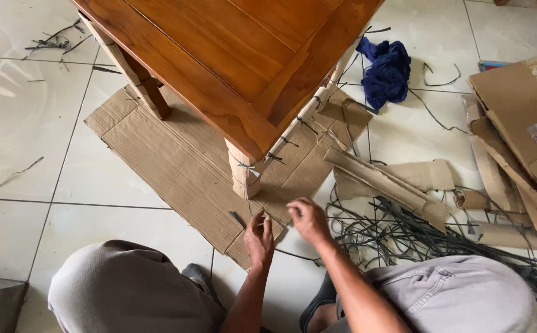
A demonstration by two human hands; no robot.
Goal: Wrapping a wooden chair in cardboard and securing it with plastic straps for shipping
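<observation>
Left hand (259,237): its grip is half curled, fingertips down on the cardboard sheet (176,163); whether it pinches a thin dark strap (239,219) lying just beside it, I cannot tell.
Right hand (308,219): just right of the left one, fingers loosely bent, grip part open; nothing clearly shows inside it.
Table leg (245,176): straight beyond both hands, pale bare wood, squared, bound round with thin grey straps; it stands on the cardboard.
Table (244,55): glossy reddish-brown planks with a framed edge, seen from above, farther off than the leg.
Rail wrap (308,111): a pale strip along the table's edge, up and right of the hands, tied at intervals with dark straps.
Cardboard sheet: flat, brown, corrugated with fine ribs, corners ragged, lying on glossy white floor tiles (28,123).
Strap pile (416,237): right of the right hand, a tangle of thin dark flat bands.
Corrugated roll (382,182): ribbed brown card, partly folded, beyond the strap pile.
Blue cloth (387,71): crumpled dark blue fabric, far beyond the right hand.
Cardboard stack (521,123): far right, flat brown pieces; one bears a small pale rectangular label, another a blue printed patch at its edge.
Knees: grey cloth on both sides, nearer than the hands.
</observation>
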